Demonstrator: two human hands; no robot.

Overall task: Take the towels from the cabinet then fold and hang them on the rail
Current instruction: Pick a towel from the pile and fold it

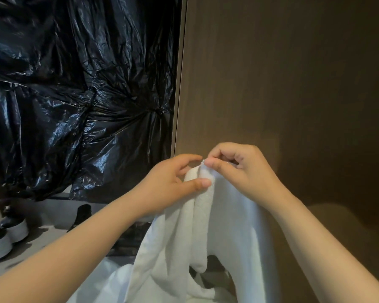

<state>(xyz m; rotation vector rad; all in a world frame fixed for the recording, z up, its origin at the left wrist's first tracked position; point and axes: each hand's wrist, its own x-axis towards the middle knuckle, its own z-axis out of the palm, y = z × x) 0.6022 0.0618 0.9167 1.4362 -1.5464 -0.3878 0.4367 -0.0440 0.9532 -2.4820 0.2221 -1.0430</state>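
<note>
the brown wood-grain panel [289, 73] fills the right half of my feed, standing upright with a pale edge strip down its left side. left of it hangs crumpled black plastic sheeting [74, 84], glossy and gathered into knots in a few spots.

below centre i have the white towel [228, 226], held up in front of the panel. its top is bunched into a peak between both hands, and the rest drapes down in long folds to the bottom edge of the view, with a loop of cloth hanging open near the middle.

my left hand [169, 182] has the towel's peak from the left side: the thumb presses across the front of the cloth, and the forefinger reaches over behind it. my right hand [239, 169] pinches the very top edge of the towel between thumb and curled forefinger, just beside the left fingertips.

at lower left, dark shoes with pale soles [7, 235] sit on the floor [44, 235].
</note>
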